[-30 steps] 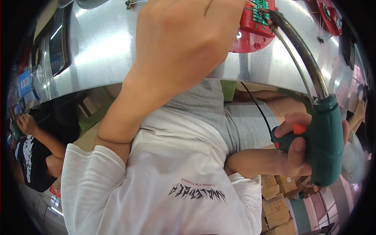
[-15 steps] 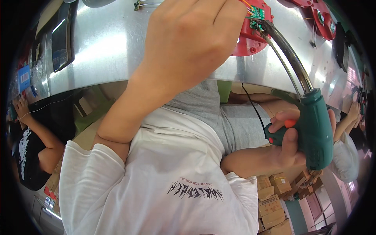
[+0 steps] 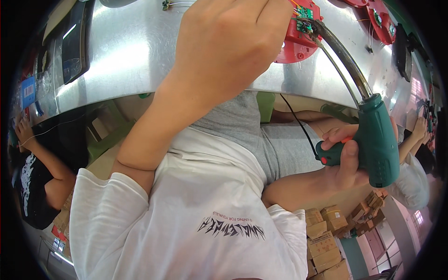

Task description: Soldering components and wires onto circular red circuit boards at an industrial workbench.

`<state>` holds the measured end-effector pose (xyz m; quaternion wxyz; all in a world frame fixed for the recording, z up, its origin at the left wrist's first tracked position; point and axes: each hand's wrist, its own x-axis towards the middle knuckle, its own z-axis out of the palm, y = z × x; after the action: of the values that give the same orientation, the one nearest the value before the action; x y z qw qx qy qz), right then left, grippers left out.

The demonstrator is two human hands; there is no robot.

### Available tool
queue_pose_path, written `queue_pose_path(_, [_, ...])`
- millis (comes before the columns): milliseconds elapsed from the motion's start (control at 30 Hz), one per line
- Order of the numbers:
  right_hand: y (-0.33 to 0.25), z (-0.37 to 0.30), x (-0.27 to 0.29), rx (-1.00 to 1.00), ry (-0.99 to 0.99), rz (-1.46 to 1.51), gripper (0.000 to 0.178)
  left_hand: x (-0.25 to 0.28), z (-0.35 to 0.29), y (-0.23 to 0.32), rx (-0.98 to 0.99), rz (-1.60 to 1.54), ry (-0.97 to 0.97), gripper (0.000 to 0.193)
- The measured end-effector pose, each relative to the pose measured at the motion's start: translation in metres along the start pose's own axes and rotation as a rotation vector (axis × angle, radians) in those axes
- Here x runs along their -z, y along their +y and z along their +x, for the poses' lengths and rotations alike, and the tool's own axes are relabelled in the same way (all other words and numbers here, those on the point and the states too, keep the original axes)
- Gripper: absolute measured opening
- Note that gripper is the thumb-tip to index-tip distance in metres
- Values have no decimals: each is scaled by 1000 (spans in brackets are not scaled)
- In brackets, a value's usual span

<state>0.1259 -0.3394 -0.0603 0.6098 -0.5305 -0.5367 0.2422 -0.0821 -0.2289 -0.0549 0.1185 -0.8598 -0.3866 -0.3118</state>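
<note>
My right hand [image 3: 343,149] is wrapped around a green soldering gun [image 3: 380,144] with an orange trigger [image 3: 346,139]. Its curved metal tip and a thin tube beside it reach up to a small green circuit board [image 3: 305,16]. That board sits on a round red plastic housing [image 3: 298,50], with thin coloured wires at its upper left edge. My left hand [image 3: 233,42] is bent over the housing's left side, its back toward me and fingers curled together. The fingertips and whatever they hold are hidden by the hand and the picture's top edge.
All this is on a shiny metal table [image 3: 121,51]. A dark flat tray [image 3: 74,44] lies at left; more red housings [image 3: 382,23] lie at far right. A small part with white wires [image 3: 166,5] is at the top. Other people sit at both sides; cardboard boxes [image 3: 325,247] stand behind.
The soldering gun and my right hand have shifted slightly upward, with the gun's body now a little higher. My left hand has moved slightly right. The housing appears a bit higher in view.
</note>
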Motion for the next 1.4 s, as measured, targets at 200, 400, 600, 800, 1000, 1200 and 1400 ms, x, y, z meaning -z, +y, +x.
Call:
queue_pose_path(200, [2, 1, 6, 74, -28, 10, 64, -1, 4, 0, -61, 61, -5, 13])
queue_pose_path(400, [0, -1, 11, 69, 13, -11, 68, -41, -21, -10, 90, -212, 153, 17])
queue_pose_path(600, [-7, -4, 13, 54, 43, -38, 79, -41, -24, -8, 89, -210, 163, 18])
queue_pose_path(800, [-3, 5, 18, 141, -16, 46, 71, -31, -22, -2, 114, -227, 70, 23])
queue_pose_path(1000, [-6, 41, 17, 167, 42, 136, 59, -33, -19, -1, 106, -208, 60, 22])
queue_pose_path(1200, [2, 52, 23, 92, 105, 194, 48, -33, -18, -12, 124, -177, 136, 12])
queue_pose_path(1400, [44, 58, 50, 246, 169, -67, 45, -26, -18, 6, 123, -68, 161, 21])
